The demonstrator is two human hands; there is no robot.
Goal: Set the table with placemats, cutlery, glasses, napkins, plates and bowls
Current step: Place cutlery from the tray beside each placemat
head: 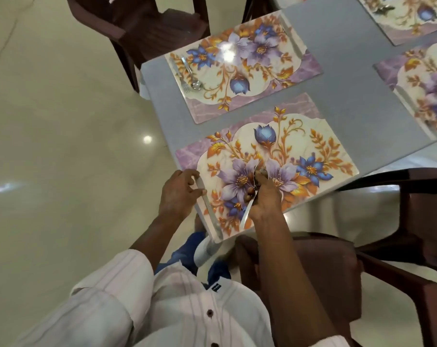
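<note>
While the left hand (178, 195) pinches a knife (210, 212), the right hand (263, 197) grips half-hidden cutlery (246, 213).

A grey table (350, 78) is carrying 4 floral placemats, all lying flat. The nearest placemat (300, 146) is covering the near corner, with the second placemat (237, 68) lying just beyond it. The third placemat (413, 81) and fourth placemat (408, 23) are running out of view at right.

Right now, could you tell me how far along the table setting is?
Placemats are down; the far placemat already has fork, spoon and knife. The left hand holds another knife on the near placemat; the right hand grips more cutlery. Glasses, napkins, plates and bowls are not in view.
</note>
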